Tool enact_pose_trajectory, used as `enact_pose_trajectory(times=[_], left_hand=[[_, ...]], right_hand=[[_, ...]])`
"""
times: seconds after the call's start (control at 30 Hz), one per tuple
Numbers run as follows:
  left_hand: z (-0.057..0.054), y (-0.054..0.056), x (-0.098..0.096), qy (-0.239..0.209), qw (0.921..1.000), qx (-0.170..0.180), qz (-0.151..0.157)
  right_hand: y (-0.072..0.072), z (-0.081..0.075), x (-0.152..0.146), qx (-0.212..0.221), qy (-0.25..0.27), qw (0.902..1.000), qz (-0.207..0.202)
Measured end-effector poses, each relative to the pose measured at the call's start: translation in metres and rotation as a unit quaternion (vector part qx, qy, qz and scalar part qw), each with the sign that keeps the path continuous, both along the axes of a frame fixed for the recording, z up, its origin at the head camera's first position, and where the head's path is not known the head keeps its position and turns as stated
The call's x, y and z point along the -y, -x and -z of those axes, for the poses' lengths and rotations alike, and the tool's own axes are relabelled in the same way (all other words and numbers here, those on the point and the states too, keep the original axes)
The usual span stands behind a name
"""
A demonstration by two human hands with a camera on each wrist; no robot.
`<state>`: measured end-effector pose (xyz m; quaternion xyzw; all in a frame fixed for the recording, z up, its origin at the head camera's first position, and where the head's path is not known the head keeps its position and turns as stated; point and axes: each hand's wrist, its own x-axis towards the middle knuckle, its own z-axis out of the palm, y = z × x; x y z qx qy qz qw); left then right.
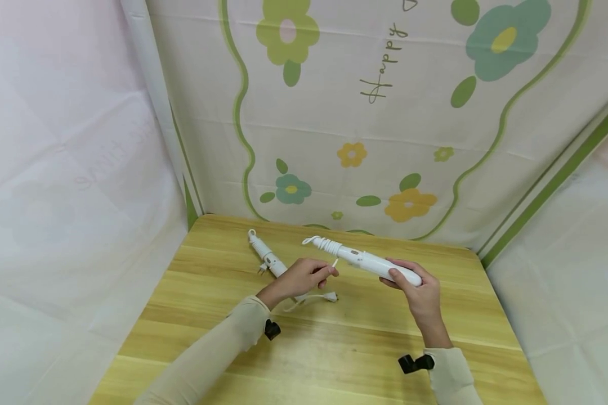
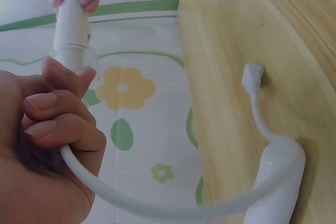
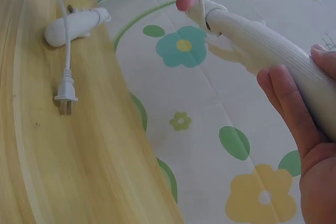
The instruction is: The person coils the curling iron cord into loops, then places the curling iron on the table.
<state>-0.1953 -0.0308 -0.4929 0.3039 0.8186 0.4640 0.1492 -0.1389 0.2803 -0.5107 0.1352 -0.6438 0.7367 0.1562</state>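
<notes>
My right hand [image 1: 421, 289] holds a white hair straightener [image 1: 372, 263] by its rounded end, thumb on one side and fingers on the other. Several turns of its white cord [image 1: 329, 246] lie around the far end, with a small loop at the tip. Close to those turns, my left hand [image 1: 306, 274] grips the cord in curled fingers. From there the cord [image 2: 157, 211] bends round to a two-pin plug [image 3: 65, 95]. A second white hair straightener [image 1: 264, 251] lies on the table, partly hidden under the left hand and wrist.
The wooden table [image 1: 354, 349] reaches back to a flower-printed cloth [image 1: 324, 135]. White cloth walls [image 1: 71, 197] stand at left and right. The second straightener has its own plug [image 1: 262, 269] at its side.
</notes>
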Motion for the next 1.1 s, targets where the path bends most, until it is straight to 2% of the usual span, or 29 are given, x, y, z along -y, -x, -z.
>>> enact_pose_trajectory(times=[0.17,0.3,0.4,0.5,0.6,0.7,0.83,0.97,1.1], left_hand=[[-0.001,-0.002,0.0,0.009,0.9999,-0.006,-0.004],[-0.005,-0.001,0.002,0.009,0.9999,-0.008,-0.006],[-0.012,0.002,0.003,0.017,0.9994,-0.026,-0.013],[-0.02,0.006,0.004,0.039,0.9966,-0.069,-0.019],[-0.028,0.012,0.005,0.072,0.9903,-0.116,-0.021],[-0.034,0.018,0.005,0.094,0.9819,-0.163,-0.019],[-0.038,0.023,0.006,0.097,0.9722,-0.212,-0.017],[-0.039,0.027,0.007,0.1,0.9686,-0.228,-0.006],[-0.038,0.029,0.008,0.086,0.9731,-0.213,0.013]], right_hand=[[0.003,0.006,-0.003,0.0,0.0,0.9993,0.037],[0.005,0.01,-0.006,0.016,-0.009,0.9974,0.069],[0.005,0.012,-0.007,0.036,-0.035,0.9962,0.07],[0.005,0.011,-0.007,0.049,-0.073,0.995,0.046],[0.004,0.01,-0.009,0.049,-0.104,0.9934,0.005],[0.001,0.008,-0.013,0.047,-0.115,0.9914,-0.04],[-0.001,0.006,-0.021,0.051,-0.121,0.9882,-0.079],[-0.004,0.005,-0.029,0.048,-0.127,0.985,-0.107],[-0.006,0.003,-0.036,0.031,-0.104,0.9839,-0.142]])
